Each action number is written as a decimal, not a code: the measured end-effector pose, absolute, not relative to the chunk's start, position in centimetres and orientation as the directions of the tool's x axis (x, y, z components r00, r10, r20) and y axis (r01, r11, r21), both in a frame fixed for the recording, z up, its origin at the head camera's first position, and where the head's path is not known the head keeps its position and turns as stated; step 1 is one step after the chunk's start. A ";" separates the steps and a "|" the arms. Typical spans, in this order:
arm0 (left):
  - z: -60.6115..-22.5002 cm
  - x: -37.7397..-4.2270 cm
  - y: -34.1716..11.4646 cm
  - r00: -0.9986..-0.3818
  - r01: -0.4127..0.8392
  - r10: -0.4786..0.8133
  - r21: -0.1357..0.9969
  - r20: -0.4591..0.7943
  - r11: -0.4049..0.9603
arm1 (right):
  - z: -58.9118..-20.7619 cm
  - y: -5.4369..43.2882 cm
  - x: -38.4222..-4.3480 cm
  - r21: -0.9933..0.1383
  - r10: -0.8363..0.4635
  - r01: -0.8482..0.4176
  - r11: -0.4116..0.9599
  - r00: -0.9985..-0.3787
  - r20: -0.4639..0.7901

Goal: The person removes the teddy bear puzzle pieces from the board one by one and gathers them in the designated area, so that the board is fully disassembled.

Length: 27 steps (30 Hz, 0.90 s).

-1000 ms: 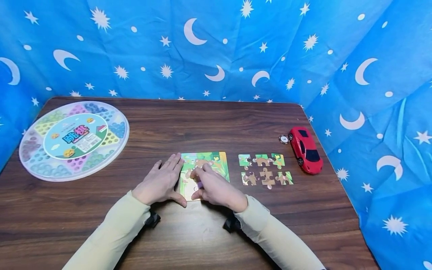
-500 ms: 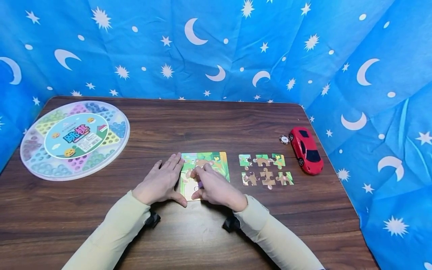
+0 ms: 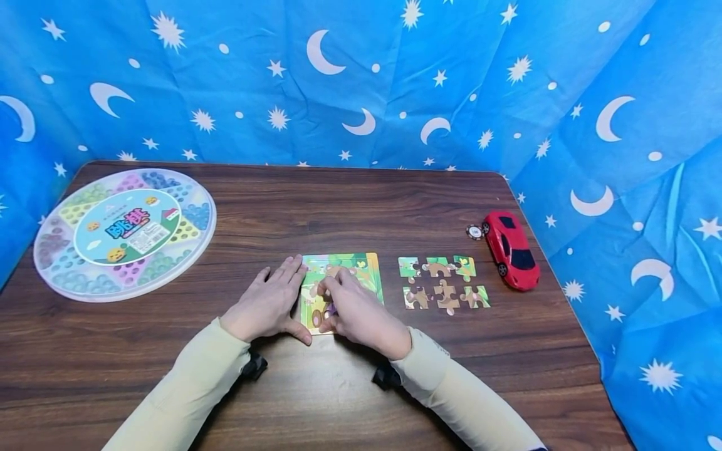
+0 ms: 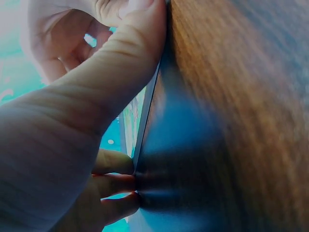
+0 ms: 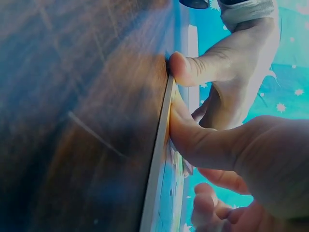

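Note:
A puzzle board (image 3: 369, 263) with a cartoon bear picture lies flat on the table in front of me. My left hand (image 3: 272, 307) rests along its left side, fingers extended and thumb at the near left corner. Bent over the lower part of the board, my right hand (image 3: 361, 310) has its thumb and index finger at a brown-patterned puzzle piece (image 3: 318, 317), partly hidden beneath the hand. In the right wrist view, the right thumb (image 5: 203, 140) lies low at the board's edge, with other fingers curled behind it. Several loose puzzle pieces (image 3: 445, 293) lie in two rows right of the board.
A red toy car (image 3: 512, 250) stands at the table's right side, beside a poker chip (image 3: 474, 232). At the far left lies a round Chinese checkers set (image 3: 124, 235). A blue star-patterned curtain (image 3: 361, 81) hangs behind the wooden table (image 3: 338, 207).
In the board's lower left, a spot that looked bright and pale now shows a brown pattern beside the right thumb. The right fingers shifted slightly; the left hand stays put.

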State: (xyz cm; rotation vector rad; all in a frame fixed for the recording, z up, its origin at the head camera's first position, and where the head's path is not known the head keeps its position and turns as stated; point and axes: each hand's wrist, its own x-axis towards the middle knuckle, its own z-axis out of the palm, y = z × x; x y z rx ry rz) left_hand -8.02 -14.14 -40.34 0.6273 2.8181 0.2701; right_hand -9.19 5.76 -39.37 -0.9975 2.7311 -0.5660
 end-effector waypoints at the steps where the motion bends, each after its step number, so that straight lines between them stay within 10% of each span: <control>1: -40.4 -8.0 -14.1 -0.879 0.392 0.437 0.230 -0.193 0.891 | -39.4 5.8 -9.1 -0.400 -0.654 -0.595 0.698 -0.756 -0.016; 15: -40.5 -7.7 -14.4 -0.876 0.375 0.434 0.271 -0.209 0.887 | -36.7 9.1 -8.3 -0.651 -0.640 -0.614 0.445 -0.727 0.248; 27: -40.3 -8.1 -14.4 -0.868 0.380 0.440 0.261 -0.232 0.888 | -40.2 7.9 -9.4 -0.846 -0.613 -0.331 0.417 -0.790 0.007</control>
